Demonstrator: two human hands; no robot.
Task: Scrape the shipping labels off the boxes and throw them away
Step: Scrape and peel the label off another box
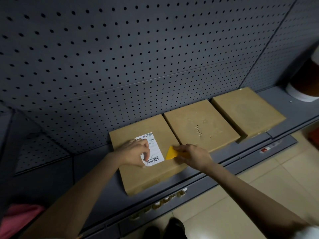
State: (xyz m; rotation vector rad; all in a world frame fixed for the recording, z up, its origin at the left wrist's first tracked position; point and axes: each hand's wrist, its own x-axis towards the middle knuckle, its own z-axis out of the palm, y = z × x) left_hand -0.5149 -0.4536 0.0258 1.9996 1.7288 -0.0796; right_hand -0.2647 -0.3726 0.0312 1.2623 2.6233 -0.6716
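Observation:
Three flat brown boxes lie side by side on a grey shelf [245,154]. The left box [146,176] carries a white shipping label [156,152] with barcodes. My left hand [134,152] lies on the label's left part, its fingers curled at the label's left edge; whether it pinches the paper is hidden. My right hand [191,153] grips a yellow scraper [170,153] whose blade points at the label's right edge. The middle box [200,125] shows torn scrape marks and no label. The right box [245,111] has a bare top.
A dark pegboard wall [120,57] rises behind the shelf. A white and brown container [305,83] stands at the shelf's far right. Several small jars [165,200] line a lower shelf. Tiled floor [259,178] and dark shoes [174,228] lie below. Pink cloth [22,216] sits bottom left.

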